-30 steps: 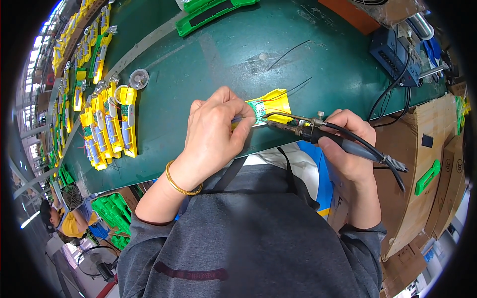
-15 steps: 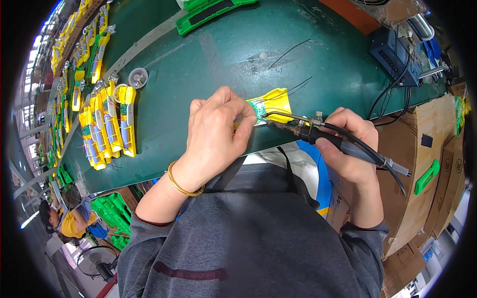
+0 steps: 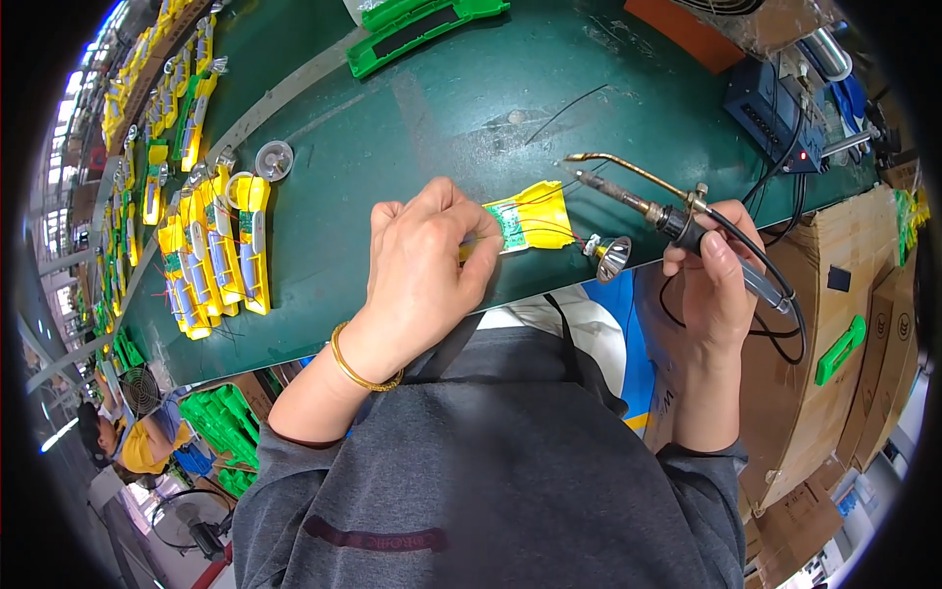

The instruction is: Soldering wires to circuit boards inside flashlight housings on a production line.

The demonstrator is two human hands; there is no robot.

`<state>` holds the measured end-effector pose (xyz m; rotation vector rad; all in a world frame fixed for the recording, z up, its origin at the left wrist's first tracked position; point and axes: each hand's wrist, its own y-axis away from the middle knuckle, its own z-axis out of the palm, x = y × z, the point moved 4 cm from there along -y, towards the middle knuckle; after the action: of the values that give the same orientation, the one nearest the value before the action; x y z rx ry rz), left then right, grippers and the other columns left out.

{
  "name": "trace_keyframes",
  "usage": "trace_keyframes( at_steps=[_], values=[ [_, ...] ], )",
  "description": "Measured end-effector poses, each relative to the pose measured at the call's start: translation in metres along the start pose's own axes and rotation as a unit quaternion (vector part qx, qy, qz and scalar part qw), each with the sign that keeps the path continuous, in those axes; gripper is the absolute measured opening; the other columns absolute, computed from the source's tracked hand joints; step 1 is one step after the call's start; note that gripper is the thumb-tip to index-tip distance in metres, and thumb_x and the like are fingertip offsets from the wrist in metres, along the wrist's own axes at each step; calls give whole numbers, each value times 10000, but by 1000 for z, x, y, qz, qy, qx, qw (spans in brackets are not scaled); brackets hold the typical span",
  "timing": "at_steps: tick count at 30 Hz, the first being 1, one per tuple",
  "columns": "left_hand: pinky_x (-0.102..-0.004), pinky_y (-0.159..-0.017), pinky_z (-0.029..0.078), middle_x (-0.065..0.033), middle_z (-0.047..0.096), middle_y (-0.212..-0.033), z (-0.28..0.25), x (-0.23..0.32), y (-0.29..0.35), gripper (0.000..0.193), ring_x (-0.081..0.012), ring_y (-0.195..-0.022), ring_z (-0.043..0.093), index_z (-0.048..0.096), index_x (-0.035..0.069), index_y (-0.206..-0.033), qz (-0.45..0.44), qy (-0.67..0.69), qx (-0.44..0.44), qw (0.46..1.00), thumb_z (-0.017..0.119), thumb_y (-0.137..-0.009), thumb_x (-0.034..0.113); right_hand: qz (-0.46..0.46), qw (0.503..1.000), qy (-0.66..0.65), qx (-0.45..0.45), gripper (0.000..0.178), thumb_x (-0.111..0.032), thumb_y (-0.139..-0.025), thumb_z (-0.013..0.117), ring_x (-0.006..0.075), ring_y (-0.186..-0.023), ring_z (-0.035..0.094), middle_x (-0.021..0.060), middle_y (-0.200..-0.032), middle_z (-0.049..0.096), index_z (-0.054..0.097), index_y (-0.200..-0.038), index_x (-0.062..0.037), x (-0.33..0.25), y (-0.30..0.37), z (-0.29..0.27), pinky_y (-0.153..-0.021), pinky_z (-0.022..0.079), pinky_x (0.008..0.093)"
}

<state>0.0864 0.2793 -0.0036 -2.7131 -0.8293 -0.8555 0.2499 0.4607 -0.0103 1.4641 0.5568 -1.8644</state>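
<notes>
My left hand is closed in a pinch at the left end of a yellow plastic housing, which lies on the green bench near its front edge. A small green circuit board sits in that housing, partly behind my fingers. Thin wires lead from it to a shiny lamp reflector on the right. My right hand grips a soldering iron with a thin brass tube clamped along it. The iron's tip points up and left, raised clear of the board.
Several yellow housings with blue cells stand in rows at the left. Near them lies a loose reflector. A green casing lies at the back. The blue soldering station is at the back right, beside cardboard boxes.
My right hand has drawn the soldering iron up and to the right, off the circuit board. The reflector now shows. My left hand stays at the housing.
</notes>
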Motion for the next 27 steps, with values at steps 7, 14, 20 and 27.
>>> trace_keyframes(
  at_steps=[7,14,20,27],
  values=[
    [-408,-688,313,-79,495,-792,-17,27,-6,50,-255,-801,508,593,86,-700,65,-137,-2,988,636,-720,104,-40,997,-53,46,203,-140,-840,600,164,-627,590,118,-771,591,526,-935,24,-4,-5,2,-585,493,266],
    [-414,-759,472,-129,587,-892,-50,-45,-81,174,-322,-878,575,629,62,-879,72,31,130,988,682,-715,83,-28,989,-38,139,205,-178,-869,586,155,-600,569,109,-725,590,514,-925,5,0,2,-26,-562,478,251],
    [-442,-718,469,-134,573,-795,-38,-87,-120,154,-345,-788,582,635,53,-878,112,-95,122,981,662,-726,52,-37,992,-92,72,240,-205,-892,572,134,-731,564,93,-873,605,514,-1022,-11,-4,-5,-19,-575,469,251],
    [-383,-675,438,-79,600,-778,-31,-25,-46,95,-272,-752,593,652,66,-819,141,-70,-89,983,674,-743,118,-35,977,-164,133,212,-194,-913,547,152,-776,531,76,-925,613,544,-1043,-26,-1,-2,-45,-611,422,249]
  ],
)
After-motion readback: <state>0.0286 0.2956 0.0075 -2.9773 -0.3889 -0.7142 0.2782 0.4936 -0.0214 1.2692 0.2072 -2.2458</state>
